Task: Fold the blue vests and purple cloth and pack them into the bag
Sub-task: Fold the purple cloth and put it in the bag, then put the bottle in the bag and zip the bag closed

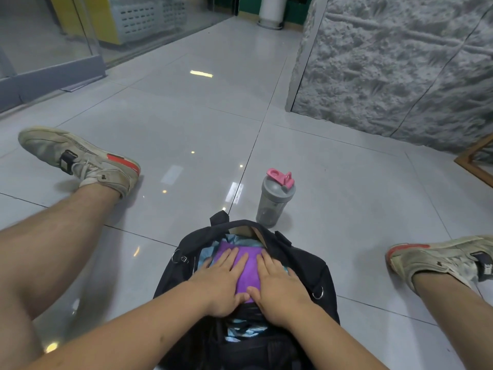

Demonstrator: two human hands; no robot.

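Both hands press the purple cloth flat inside the open black bag.

The left hand [222, 280] and right hand [280, 283] lie side by side, fingers straight and spread, palms down on the purple cloth [246, 271], thumbs nearly touching over its near edge. The cloth lies on top of the blue vests [206, 256], whose light-blue edges show around it within the mouth of the black bag [304, 265]. Just beyond the bag's far rim, to the right, stands a grey shaker bottle [274, 200] with a pink lid. Bare glossy floor tiles [186, 124] spread beyond the bag to a glass partition [48, 36] and a textured grey wall [386, 62].
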